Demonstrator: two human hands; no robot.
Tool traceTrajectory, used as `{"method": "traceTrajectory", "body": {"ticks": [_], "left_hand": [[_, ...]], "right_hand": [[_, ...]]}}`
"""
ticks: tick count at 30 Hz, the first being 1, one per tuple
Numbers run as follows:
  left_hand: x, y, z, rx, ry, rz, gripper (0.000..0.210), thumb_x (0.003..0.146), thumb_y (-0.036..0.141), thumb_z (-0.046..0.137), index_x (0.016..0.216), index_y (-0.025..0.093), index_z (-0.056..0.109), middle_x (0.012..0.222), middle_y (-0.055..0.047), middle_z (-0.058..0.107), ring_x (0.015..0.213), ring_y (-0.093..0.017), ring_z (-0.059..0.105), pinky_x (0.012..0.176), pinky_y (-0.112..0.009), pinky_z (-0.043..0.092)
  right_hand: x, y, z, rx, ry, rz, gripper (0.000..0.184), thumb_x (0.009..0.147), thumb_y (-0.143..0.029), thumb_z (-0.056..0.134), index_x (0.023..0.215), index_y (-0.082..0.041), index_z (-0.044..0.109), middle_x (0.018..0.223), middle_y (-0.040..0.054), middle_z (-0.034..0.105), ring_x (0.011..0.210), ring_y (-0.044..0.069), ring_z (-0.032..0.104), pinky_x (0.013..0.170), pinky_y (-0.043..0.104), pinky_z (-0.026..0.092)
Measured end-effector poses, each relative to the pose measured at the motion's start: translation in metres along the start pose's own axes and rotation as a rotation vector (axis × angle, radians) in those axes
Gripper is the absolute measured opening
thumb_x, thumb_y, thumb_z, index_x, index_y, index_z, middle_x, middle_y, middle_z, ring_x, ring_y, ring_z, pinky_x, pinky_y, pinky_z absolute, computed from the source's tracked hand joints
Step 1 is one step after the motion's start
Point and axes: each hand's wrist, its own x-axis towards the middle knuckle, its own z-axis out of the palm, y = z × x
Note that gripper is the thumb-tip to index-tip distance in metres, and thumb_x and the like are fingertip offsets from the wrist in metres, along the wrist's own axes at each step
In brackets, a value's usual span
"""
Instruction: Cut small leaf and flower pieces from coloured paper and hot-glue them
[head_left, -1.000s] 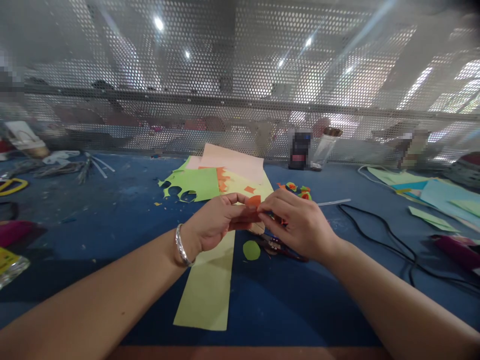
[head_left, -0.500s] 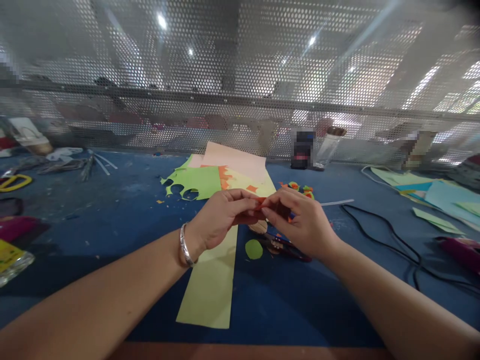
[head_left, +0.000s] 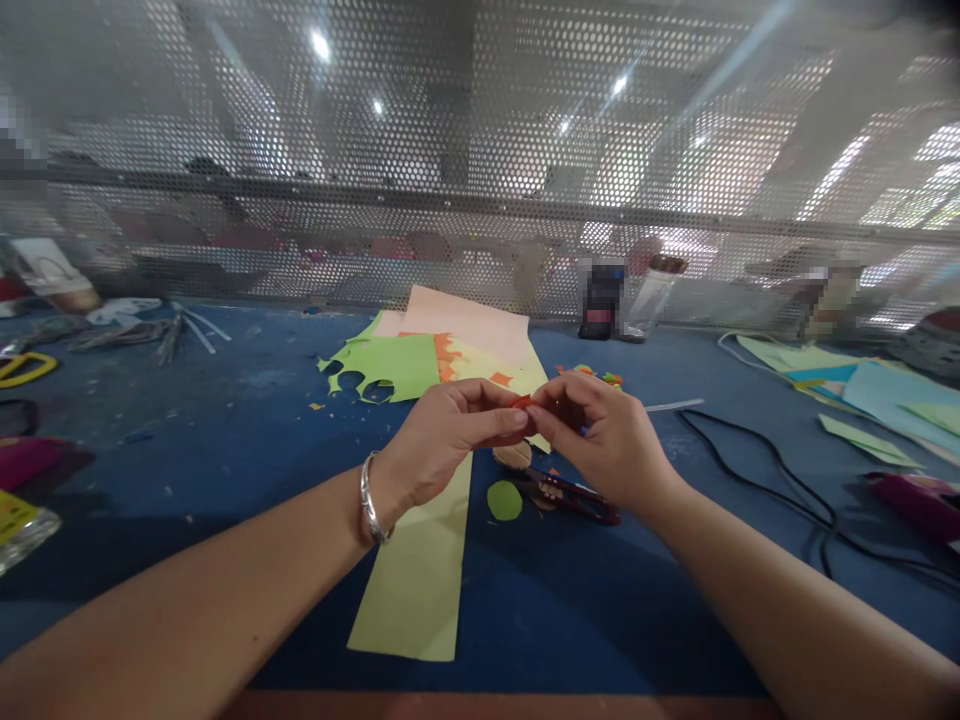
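Note:
Between the fingertips of both hands is a small piece of orange paper (head_left: 523,402), mostly covered by the fingers. My left hand (head_left: 457,430), with a silver bracelet at the wrist, pinches it from the left. My right hand (head_left: 600,430) pinches its other side, thumb and forefinger pressed together. Beneath the hands lie dark-handled scissors (head_left: 574,497), a green paper circle (head_left: 505,501) and a round wooden-looking disc (head_left: 513,456). A long pale green paper strip (head_left: 412,590) runs under my left wrist toward the table's front edge.
Behind the hands lie green paper with scalloped cutouts (head_left: 401,367) and a pale pink sheet (head_left: 469,318). Small orange-green paper pieces (head_left: 611,380) sit beyond my right hand. A black cord (head_left: 780,475) crosses the right side. Yellow-handled scissors (head_left: 30,368) lie far left; perforated metal (head_left: 480,130) stands behind.
The fingers have shifted slightly around the orange paper, and less of it shows now. My right hand has turned a little; both hands still hold the piece. The view has moved slightly.

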Motion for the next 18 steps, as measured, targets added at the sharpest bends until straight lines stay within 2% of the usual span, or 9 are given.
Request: {"method": "traceTrajectory", "body": {"ticks": [4,11,18], "left_hand": [[-0.0005,-0.0009,0.0017,0.025,0.045,0.038,0.031,0.063,0.026,0.093,0.084,0.013,0.073,0.083,-0.001,0.072,0.078,-0.012,0.066,0.082,-0.029,0.053],[-0.0011,-0.0025,0.0013,0.109,0.054,0.086,0.03,0.066,0.028,0.091,0.085,0.014,0.074,0.082,-0.002,0.072,0.077,-0.013,0.066,0.08,-0.03,0.054],[-0.0014,0.0002,0.0019,0.118,0.057,0.074,0.027,0.066,0.028,0.091,0.083,0.014,0.074,0.08,-0.002,0.071,0.073,-0.012,0.065,0.078,-0.029,0.054]], "right_hand": [[0.0011,-0.0015,0.0008,0.035,-0.014,0.052,0.008,0.089,-0.026,0.067,0.086,-0.019,0.065,0.073,-0.0004,0.061,0.061,0.012,0.052,0.054,0.026,0.04],[0.0007,-0.0014,0.0003,0.02,-0.02,0.058,0.008,0.089,-0.025,0.068,0.087,-0.019,0.066,0.071,-0.0015,0.06,0.06,0.011,0.051,0.053,0.025,0.039],[0.0001,0.0013,0.001,0.032,-0.016,0.054,0.01,0.09,-0.027,0.068,0.093,-0.019,0.065,0.074,-0.001,0.06,0.058,0.011,0.051,0.052,0.024,0.041]]}}
